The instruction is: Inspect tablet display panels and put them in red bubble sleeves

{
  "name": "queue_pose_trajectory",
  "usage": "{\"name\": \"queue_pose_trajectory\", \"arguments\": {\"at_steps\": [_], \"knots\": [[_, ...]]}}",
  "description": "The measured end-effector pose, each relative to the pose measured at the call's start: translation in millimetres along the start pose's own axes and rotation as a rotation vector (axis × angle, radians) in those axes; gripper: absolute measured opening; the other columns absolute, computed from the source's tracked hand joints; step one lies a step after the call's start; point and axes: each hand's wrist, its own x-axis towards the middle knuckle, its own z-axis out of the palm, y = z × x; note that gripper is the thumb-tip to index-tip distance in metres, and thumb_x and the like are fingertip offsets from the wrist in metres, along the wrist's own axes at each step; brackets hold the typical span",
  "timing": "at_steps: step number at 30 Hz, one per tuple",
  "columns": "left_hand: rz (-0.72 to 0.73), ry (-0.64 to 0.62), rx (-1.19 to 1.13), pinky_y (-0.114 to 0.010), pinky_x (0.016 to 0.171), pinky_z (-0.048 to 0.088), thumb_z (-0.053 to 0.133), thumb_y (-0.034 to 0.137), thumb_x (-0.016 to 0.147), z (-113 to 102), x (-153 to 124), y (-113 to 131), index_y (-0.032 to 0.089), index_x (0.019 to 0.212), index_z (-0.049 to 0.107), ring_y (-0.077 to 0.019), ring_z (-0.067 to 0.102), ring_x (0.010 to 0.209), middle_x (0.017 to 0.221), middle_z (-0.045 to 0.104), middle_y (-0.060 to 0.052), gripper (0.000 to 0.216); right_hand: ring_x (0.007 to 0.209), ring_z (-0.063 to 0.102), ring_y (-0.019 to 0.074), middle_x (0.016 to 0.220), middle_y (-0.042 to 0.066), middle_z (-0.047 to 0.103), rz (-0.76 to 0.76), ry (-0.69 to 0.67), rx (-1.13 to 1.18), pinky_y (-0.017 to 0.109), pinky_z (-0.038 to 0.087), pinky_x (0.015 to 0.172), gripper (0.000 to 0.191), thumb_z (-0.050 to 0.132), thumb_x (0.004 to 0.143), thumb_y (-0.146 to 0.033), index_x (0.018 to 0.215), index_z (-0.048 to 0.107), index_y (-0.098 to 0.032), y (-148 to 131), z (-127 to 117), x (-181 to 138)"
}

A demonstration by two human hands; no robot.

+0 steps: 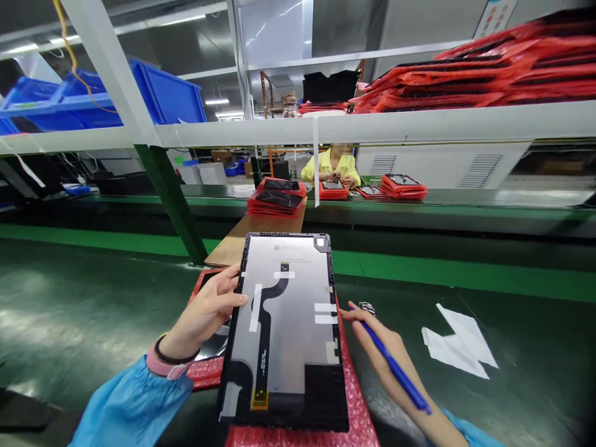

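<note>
A tablet screen assembly [291,335] is tilted up before me, its silver back facing me with a black flex cable and strips of white tape. My left hand [212,307] grips its left edge, thumb on the back and fingers behind the frame. At the right edge is my right hand [379,347], holding a blue pen [395,369] between its fingers, fingertips against or very close to the frame. Red bubble wrap [356,397] lies under the assembly. Another dark panel on red wrap is partly hidden behind my left hand.
White sheets [459,344] lie on the green bench [535,347] at right. Beyond a brown board [233,239] sit red-wrapped panels [277,198]. A shelf [279,130] crosses overhead with blue bins [162,93] and red packs [488,68]. A person in yellow [326,164] sits across.
</note>
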Motion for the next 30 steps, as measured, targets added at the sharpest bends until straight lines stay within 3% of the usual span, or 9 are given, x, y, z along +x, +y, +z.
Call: {"name": "queue_pose_trajectory", "arguments": {"at_steps": [3, 6, 8, 10, 13, 17, 24, 30], "knots": [[0.025, -0.012, 0.008, -0.021, 0.057, 0.055, 0.077, 0.012, 0.063, 11.0, 4.4, -0.6, 0.019, 0.122, 0.060, -0.0200, 0.071, 0.071, 0.095, 0.076, -0.006, 0.062, 0.095, 0.070, 0.0284, 0.084, 0.008, 0.077, 0.098, -0.039, 0.224, 0.048, 0.047, 0.097, 0.037, 0.045, 0.092, -0.051, 0.107, 0.065, -0.024, -12.7, -9.3, 4.1], [0.035, -0.037, 0.010, -0.023, 0.058, 0.056, 0.077, 0.014, 0.062, 23.2, 8.9, -0.4, 0.018, 0.123, 0.059, -0.0228, 0.072, 0.076, 0.098, 0.075, -0.007, 0.064, 0.089, 0.070, 0.0269, 0.094, 0.008, 0.075, 0.150, -0.008, 0.367, 0.040, 0.055, 0.081, 0.039, 0.058, 0.083, -0.054, 0.107, 0.068, -0.024, -18.6, -10.4, 6.9], [0.053, -0.048, 0.000, -0.023, 0.060, 0.056, 0.077, 0.013, 0.062, 29.4, 11.6, -0.7, 0.018, 0.122, 0.060, -0.0230, 0.072, 0.079, 0.097, 0.075, -0.007, 0.063, 0.088, 0.068, 0.0267, 0.098, 0.007, 0.073, 0.114, 0.093, 0.301, 0.034, 0.055, 0.070, 0.035, 0.067, 0.076, -0.052, 0.097, 0.072, -0.024, -21.9, -9.7, 9.2], [0.085, -0.050, -0.008, -0.022, 0.062, 0.056, 0.076, 0.012, 0.062, 33.5, 14.3, -1.2, 0.018, 0.121, 0.061, -0.0220, 0.072, 0.080, 0.097, 0.075, -0.006, 0.060, 0.076, 0.065, 0.0237, 0.081, 0.005, 0.070, 0.057, 0.142, 0.198, 0.030, 0.052, 0.060, 0.027, 0.070, 0.073, -0.048, 0.084, 0.072, -0.023, -27.4, -10.4, 13.0], [0.127, -0.045, -0.005, -0.023, 0.065, 0.056, 0.076, 0.012, 0.063, 38.0, 18.5, -1.3, 0.019, 0.119, 0.063, -0.0214, 0.071, 0.082, 0.096, 0.075, -0.005, 0.057, 0.056, 0.054, 0.0166, 0.057, 0.000, 0.055, 0.008, 0.094, 0.164, 0.026, 0.043, 0.048, 0.021, 0.065, 0.076, -0.041, 0.067, 0.066, -0.022, -37.9, -13.9, 21.3], [0.181, -0.032, 0.001, -0.025, 0.069, 0.056, 0.078, 0.014, 0.062, 43.6, 24.2, -0.3, 0.018, 0.120, 0.062, -0.0254, 0.070, 0.093, 0.099, 0.075, -0.006, 0.060, 0.054, 0.048, 0.0146, 0.054, -0.002, 0.049, -0.005, 0.074, 0.163, 0.025, 0.040, 0.047, 0.019, 0.060, 0.078, -0.035, 0.065, 0.060, -0.022, -40.3, -16.5, 29.6], [0.294, -0.026, 0.033, -0.028, 0.077, 0.055, 0.078, 0.015, 0.065, 41.8, 30.6, -6.7, 0.019, 0.125, 0.060, -0.0274, 0.067, 0.102, 0.106, 0.073, -0.008, 0.062, 0.071, 0.061, 0.0223, 0.074, 0.004, 0.065, 0.008, 0.357, 0.086, 0.030, 0.049, 0.059, 0.026, 0.068, 0.074, -0.049, 0.074, 0.067, -0.023, -22.2, -11.4, 33.9], [0.315, -0.014, 0.040, -0.027, 0.079, 0.054, 0.077, 0.016, 0.068, 40.4, 35.0, -9.7, 0.018, 0.125, 0.060, -0.0262, 0.067, 0.102, 0.109, 0.072, -0.008, 0.059, 0.069, 0.064, 0.0210, 0.079, 0.004, 0.070, 0.040, 0.241, 0.166, 0.028, 0.048, 0.054, 0.030, 0.063, 0.082, -0.049, 0.089, 0.070, -0.021, -16.9, -8.9, 50.0]]}}
